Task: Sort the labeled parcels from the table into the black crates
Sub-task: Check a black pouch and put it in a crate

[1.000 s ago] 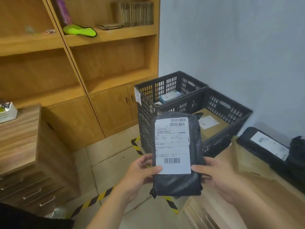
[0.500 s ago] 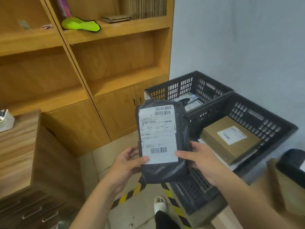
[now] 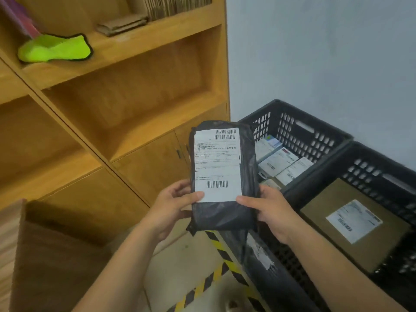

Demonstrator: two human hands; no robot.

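left hand and right hand still pinch the flat black plastic mailer with white label upright by its lower edges. the two black slotted plastic crates have drawn closer, now just behind the mailer: dropping it in looks next.
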